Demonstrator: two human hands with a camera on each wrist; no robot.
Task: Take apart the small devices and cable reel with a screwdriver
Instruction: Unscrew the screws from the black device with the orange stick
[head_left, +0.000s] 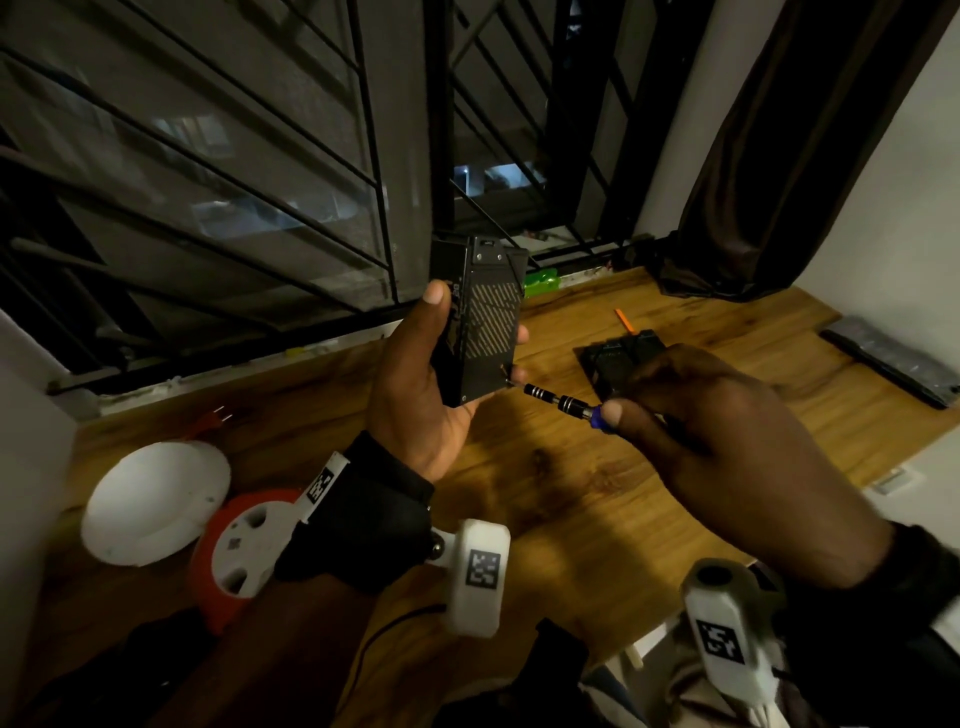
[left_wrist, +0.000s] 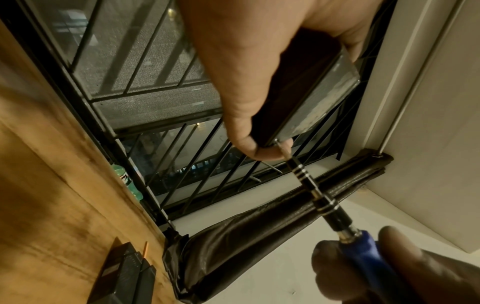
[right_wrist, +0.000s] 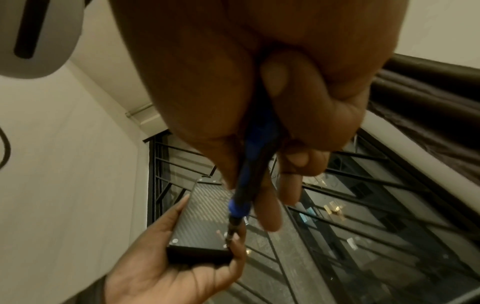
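We list one black box (head_left: 480, 322), held upright above the wooden table (head_left: 597, 493), our left hand (head_left: 421, 395) clamped round its edges. One screwdriver (head_left: 563, 402): our right hand (head_left: 727, 436) grips the blue handle, tip at the box's near right corner. One orange cable reel (head_left: 228, 551) and one white cover (head_left: 156, 499) near left. Perhaps two more black devices (head_left: 621, 358) far right, blurred.

Black, diagonally striped device (head_left: 485, 332); blue-handled, black-shafted screwdriver (head_left: 563, 402); orange-white reel (head_left: 236, 551)

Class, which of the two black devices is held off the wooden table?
The black patterned box, gripped by the left hand; the other lies flat.
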